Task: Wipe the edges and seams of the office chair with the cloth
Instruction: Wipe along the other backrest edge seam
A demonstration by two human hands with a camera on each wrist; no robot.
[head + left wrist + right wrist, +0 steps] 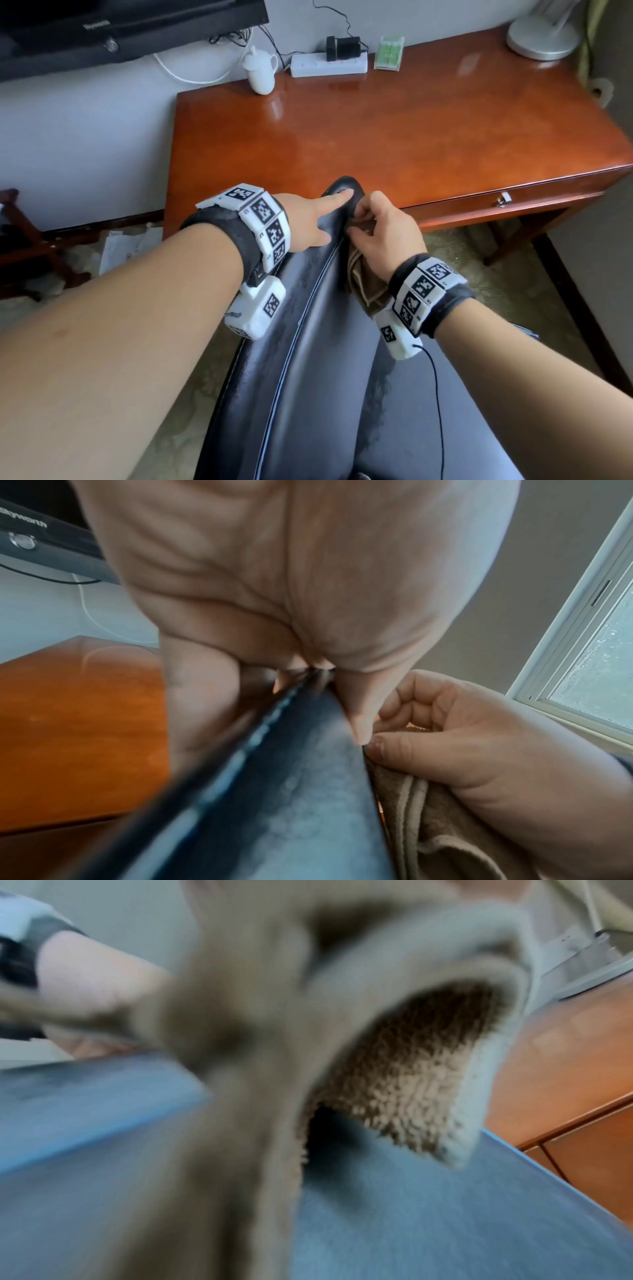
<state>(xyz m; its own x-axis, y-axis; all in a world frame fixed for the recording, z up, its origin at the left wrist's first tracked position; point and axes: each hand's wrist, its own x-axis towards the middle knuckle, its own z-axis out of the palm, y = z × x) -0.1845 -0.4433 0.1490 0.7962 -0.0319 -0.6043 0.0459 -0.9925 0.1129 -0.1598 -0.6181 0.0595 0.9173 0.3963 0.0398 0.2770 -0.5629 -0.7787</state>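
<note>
The black leather office chair (325, 359) fills the lower middle of the head view, its stitched edge seam running up to a rounded top corner beside the desk. My left hand (308, 219) lies over that corner, index finger straight along the rim and thumb flat on the leather. In the left wrist view the left hand (274, 588) straddles the chair (291, 791) seam. My right hand (383, 229) grips a bunched brown terry cloth (366, 284) against the chair's right edge, just beside the left thumb. The cloth (394, 1069) hangs blurred over the chair (445, 1218).
A glossy wooden desk (411, 137) stands right behind the chair, with a drawer knob (503, 198). At its back are a white cup (261, 73), a power strip (329, 65), a green box (388, 53) and a lamp base (541, 37). Papers (130, 243) lie on the floor at left.
</note>
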